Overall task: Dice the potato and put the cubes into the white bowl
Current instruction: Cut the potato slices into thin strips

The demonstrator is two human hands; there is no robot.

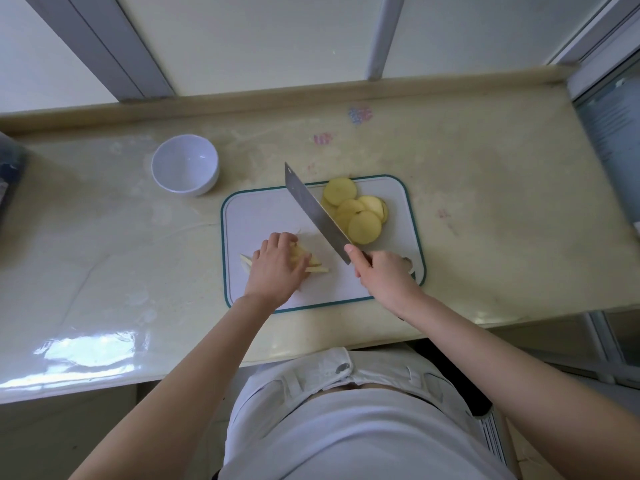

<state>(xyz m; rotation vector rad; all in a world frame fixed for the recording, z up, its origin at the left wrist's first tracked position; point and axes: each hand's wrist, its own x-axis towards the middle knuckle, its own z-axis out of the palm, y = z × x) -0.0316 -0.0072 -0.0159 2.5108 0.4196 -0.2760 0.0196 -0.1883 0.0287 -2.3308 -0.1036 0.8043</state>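
A white cutting board (263, 213) with a teal rim lies on the counter. Several round yellow potato slices (360, 216) are piled at its far right. Nearer me, my left hand (275, 268) covers a small stack of potato strips (317, 266), fingers curled over them. My right hand (382, 275) grips the handle of a cleaver (313, 211), whose blade is lifted above the board and points away to the left, between the strips and the slices. The white bowl (185, 164) stands empty on the counter, left of and beyond the board.
The pale counter (485, 188) ends at a raised back ledge under a window. A dark object (8, 168) sits at the far left edge. The counter's right end drops off near a glass panel (613, 126).
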